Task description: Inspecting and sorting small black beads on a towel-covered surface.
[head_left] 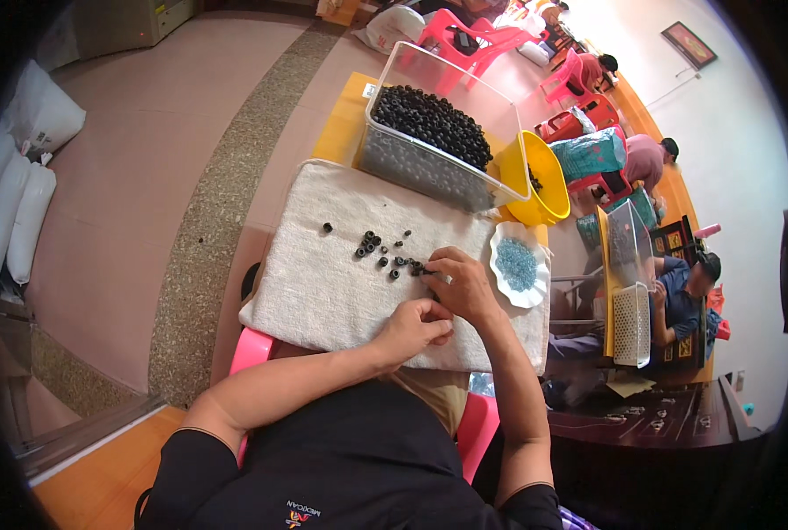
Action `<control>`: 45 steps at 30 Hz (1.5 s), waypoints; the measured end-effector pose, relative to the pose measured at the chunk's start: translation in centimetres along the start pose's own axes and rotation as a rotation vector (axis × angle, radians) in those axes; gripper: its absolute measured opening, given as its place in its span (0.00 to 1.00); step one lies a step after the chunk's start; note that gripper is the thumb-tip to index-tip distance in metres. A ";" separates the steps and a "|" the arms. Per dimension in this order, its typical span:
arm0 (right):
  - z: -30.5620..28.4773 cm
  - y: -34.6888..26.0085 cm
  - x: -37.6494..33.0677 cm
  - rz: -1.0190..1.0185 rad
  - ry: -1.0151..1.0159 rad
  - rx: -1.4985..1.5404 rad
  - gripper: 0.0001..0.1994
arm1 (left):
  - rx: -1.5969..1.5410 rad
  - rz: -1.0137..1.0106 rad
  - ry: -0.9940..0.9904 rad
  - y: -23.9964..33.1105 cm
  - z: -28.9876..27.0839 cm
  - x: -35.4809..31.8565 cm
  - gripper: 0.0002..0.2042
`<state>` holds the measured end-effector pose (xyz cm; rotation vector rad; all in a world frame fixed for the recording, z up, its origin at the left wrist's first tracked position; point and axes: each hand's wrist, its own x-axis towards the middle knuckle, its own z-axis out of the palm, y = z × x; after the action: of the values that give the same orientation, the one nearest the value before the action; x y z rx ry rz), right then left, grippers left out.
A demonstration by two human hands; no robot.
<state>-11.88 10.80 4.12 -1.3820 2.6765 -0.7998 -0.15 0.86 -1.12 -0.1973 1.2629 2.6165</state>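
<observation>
Her right hand [461, 284] pinches a black ring from the small scatter of rings [385, 250] just beyond its fingertips; the left hand [418, 327] is curled shut beside it. The clear tub [429, 132] beyond looks full, so most sorting remains.

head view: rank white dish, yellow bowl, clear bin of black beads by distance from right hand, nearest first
1. White dish, just right of the right hand, on the cloth's edge.
2. Yellow bowl, beyond the dish, up and right.
3. Clear bin, far end of the cloth.
</observation>
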 end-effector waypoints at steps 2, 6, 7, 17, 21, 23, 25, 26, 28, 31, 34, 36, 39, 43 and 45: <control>0.1 0.1 -0.1 0.010 0.003 0.004 0.08 | -0.011 0.003 -0.017 -0.1 -0.1 0.1 0.06; 0.3 0.0 -0.3 -0.006 0.045 -0.046 0.07 | 0.001 -0.003 -0.006 -0.3 -0.2 0.2 0.05; 0.3 -0.1 -0.3 -0.027 0.050 -0.069 0.07 | 0.001 0.005 -0.008 -0.4 -0.2 0.2 0.05; -0.2 -0.4 0.0 -0.064 -0.098 -0.196 0.12 | -0.012 0.004 -0.011 -0.3 -0.2 0.1 0.05; 0.2 0.1 -0.1 -0.064 -0.039 -0.150 0.12 | -0.005 -0.014 -0.034 -0.3 -0.4 0.2 0.05; 0.5 0.4 -0.4 -0.078 0.003 -0.131 0.12 | -0.005 -0.007 -0.031 -0.2 -0.3 0.2 0.05; 0.4 0.6 -0.9 -0.035 0.119 -0.107 0.12 | -0.008 -0.008 -0.036 -0.1 -0.3 0.2 0.05; 0.4 0.5 -1.2 -0.034 0.118 -0.106 0.12 | -0.011 -0.007 -0.038 -0.1 -0.3 0.1 0.05; 0.0 0.2 -2.1 0.108 0.195 0.100 0.11 | -0.031 -0.009 -0.025 0.1 -0.2 0.0 0.05; -0.2 -0.3 -4.0 0.196 0.247 0.210 0.12 | -0.086 -0.015 -0.008 0.2 -0.2 0.0 0.06; 0.0 -1.1 -5.9 0.260 0.242 0.285 0.12 | -0.176 -0.020 -0.002 0.5 -0.2 -0.1 0.09; 0.1 -1.5 -6.8 0.263 0.237 0.332 0.11 | -0.229 -0.020 -0.007 0.5 -0.1 -0.1 0.10; 0.2 -1.7 -7.6 0.297 0.212 0.378 0.10 | -0.270 -0.002 0.022 0.4 0.0 -0.3 0.09; 0.4 -2.6 -7.5 0.157 0.262 0.316 0.08 | -0.247 0.027 0.016 0.2 0.0 -0.2 0.10; 0.4 -2.9 -7.6 0.163 0.271 0.303 0.08 | -0.249 0.032 0.015 0.2 -0.1 -0.2 0.10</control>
<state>-4.97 15.05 3.50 -1.0378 2.6572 -1.3897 -0.03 0.64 -0.95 -0.2406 0.9478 2.8000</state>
